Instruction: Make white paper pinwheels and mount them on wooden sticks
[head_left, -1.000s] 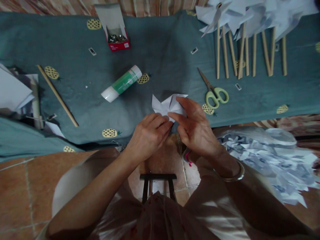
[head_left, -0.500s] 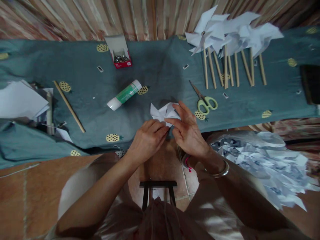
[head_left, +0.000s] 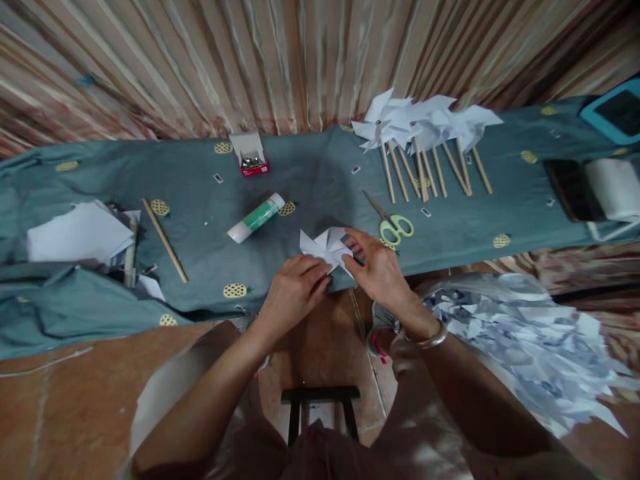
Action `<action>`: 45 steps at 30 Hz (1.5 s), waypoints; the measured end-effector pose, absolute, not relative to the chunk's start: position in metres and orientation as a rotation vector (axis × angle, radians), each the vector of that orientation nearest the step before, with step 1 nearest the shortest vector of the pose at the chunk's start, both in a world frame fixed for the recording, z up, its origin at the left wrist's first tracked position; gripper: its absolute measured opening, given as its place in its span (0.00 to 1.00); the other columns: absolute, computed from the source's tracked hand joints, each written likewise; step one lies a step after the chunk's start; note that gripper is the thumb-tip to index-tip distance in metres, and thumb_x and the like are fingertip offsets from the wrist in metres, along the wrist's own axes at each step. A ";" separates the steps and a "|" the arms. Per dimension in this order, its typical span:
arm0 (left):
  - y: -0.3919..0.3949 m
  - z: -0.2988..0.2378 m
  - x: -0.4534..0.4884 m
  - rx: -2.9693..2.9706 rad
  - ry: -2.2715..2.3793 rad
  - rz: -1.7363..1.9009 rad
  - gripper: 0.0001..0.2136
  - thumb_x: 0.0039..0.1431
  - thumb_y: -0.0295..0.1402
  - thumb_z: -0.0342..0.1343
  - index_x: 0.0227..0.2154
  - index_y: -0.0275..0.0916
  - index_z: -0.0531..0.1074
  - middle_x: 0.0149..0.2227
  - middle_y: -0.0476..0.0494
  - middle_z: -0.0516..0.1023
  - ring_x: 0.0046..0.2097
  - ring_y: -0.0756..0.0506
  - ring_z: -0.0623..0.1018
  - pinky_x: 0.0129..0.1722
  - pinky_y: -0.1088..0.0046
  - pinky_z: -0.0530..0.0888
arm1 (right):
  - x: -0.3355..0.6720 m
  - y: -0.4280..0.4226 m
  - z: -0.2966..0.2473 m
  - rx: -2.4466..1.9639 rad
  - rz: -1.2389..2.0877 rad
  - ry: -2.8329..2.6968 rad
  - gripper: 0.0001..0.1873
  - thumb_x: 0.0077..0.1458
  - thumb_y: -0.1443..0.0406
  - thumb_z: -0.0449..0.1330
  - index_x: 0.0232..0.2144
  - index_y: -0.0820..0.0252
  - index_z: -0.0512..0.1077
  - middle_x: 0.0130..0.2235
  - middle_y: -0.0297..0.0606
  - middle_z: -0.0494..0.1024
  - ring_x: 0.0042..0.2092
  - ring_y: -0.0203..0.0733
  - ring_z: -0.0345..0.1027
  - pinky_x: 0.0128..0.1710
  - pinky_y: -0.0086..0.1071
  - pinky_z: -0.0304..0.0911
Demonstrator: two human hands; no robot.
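Note:
A white folded-paper pinwheel (head_left: 326, 251) lies at the near edge of the cloth-covered table, between my hands. My left hand (head_left: 299, 283) grips its near left side, fingers curled together over the paper. On the right side, my right hand (head_left: 379, 268) pinches a blade between thumb and fingers. The pinwheel's centre shows; parts of its near and right blades are hidden by my fingers. Just beyond my right hand lie scissors (head_left: 395, 229) with light green handles. A green and white glue stick (head_left: 257, 217) rests to the left, beyond my left hand.
Several finished pinwheels on sticks (head_left: 425, 127) lie at the back right. An open red box (head_left: 254, 164) holds small metal pieces. At left are a loose wooden stick (head_left: 165, 240) and paper sheets (head_left: 80, 237). A bag of folded paper pieces (head_left: 530, 340) stands on the floor at right.
My view has tilted up, showing more curtain and a blue-framed device at right. My right hand's fingers have shifted from over the pinwheel's centre to its right blade.

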State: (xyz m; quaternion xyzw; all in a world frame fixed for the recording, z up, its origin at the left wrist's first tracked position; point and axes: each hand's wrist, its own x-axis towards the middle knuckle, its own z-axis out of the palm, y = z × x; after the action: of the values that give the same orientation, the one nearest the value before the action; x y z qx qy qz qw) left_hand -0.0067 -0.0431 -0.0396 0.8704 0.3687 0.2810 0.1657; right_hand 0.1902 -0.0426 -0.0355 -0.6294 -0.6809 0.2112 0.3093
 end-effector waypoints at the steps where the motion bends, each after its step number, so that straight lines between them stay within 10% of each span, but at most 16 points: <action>1: -0.042 -0.039 -0.007 2.430 1.053 0.829 0.09 0.64 0.31 0.56 0.44 0.35 0.77 0.40 0.39 0.81 0.42 0.43 0.78 0.43 0.64 0.77 | 0.189 -0.042 -0.036 -1.667 0.573 -1.781 0.22 0.54 0.67 0.57 0.52 0.62 0.72 0.40 0.43 0.81 0.38 0.46 0.74 0.45 0.43 0.71; 12: -0.024 -0.033 -0.015 1.854 1.239 0.989 0.11 0.59 0.36 0.61 0.43 0.39 0.79 0.43 0.40 0.82 0.46 0.44 0.79 0.50 0.61 0.75 | 0.190 -0.033 -0.035 -1.637 0.763 -1.557 0.23 0.51 0.67 0.58 0.51 0.60 0.72 0.38 0.39 0.81 0.34 0.40 0.74 0.41 0.39 0.71; 24: -0.011 -0.051 0.001 1.180 1.174 1.165 0.41 0.46 0.42 0.69 0.63 0.46 0.59 0.64 0.31 0.66 0.62 0.36 0.70 0.59 0.54 0.69 | 0.182 -0.018 -0.031 -1.392 1.038 -1.104 0.22 0.44 0.63 0.64 0.44 0.59 0.73 0.34 0.34 0.80 0.31 0.35 0.72 0.36 0.33 0.70; 45: -0.008 -0.011 0.037 0.406 0.861 0.961 0.12 0.41 0.31 0.70 0.30 0.33 0.79 0.32 0.44 0.83 0.35 0.48 0.81 0.43 0.71 0.77 | 0.187 -0.016 -0.011 -1.237 1.128 -1.030 0.25 0.43 0.60 0.68 0.46 0.55 0.71 0.40 0.38 0.82 0.40 0.44 0.76 0.44 0.40 0.70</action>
State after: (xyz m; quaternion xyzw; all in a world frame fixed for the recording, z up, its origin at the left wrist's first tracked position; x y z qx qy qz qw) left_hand 0.0366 -0.0077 -0.0113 0.1876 0.3986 0.4448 0.7797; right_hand 0.1870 -0.0155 -0.0115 -0.5235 -0.4360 0.4776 0.5547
